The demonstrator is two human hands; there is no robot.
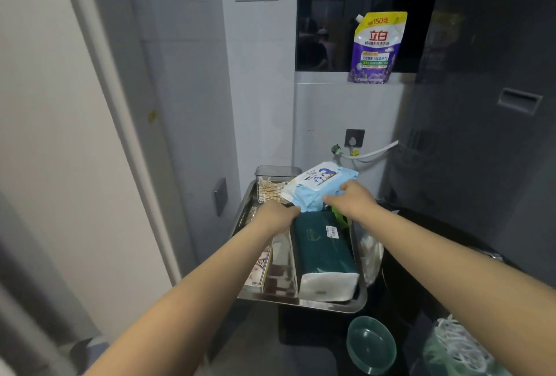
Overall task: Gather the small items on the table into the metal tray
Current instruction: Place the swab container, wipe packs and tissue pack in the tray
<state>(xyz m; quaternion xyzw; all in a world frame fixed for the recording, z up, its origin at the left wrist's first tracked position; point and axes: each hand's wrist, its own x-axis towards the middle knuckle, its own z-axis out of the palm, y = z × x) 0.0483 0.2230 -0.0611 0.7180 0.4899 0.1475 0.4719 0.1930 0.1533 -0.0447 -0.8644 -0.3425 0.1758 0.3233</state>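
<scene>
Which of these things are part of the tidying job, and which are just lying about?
Part of the job:
- metal tray
- blue wet-wipes pack, held by the left hand and right hand
- green tissue pack
- clear box of cotton swabs
- card box

Just lying about:
- purple detergent pouch on the ledge
- green plastic bowl
- white hose

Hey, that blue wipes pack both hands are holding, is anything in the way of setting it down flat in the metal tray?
Yes. The wipes pack, held by the left hand and right hand, sits above the metal tray, whose floor below is largely taken by the dark green tissue pack and the clear cotton swab box.
</scene>
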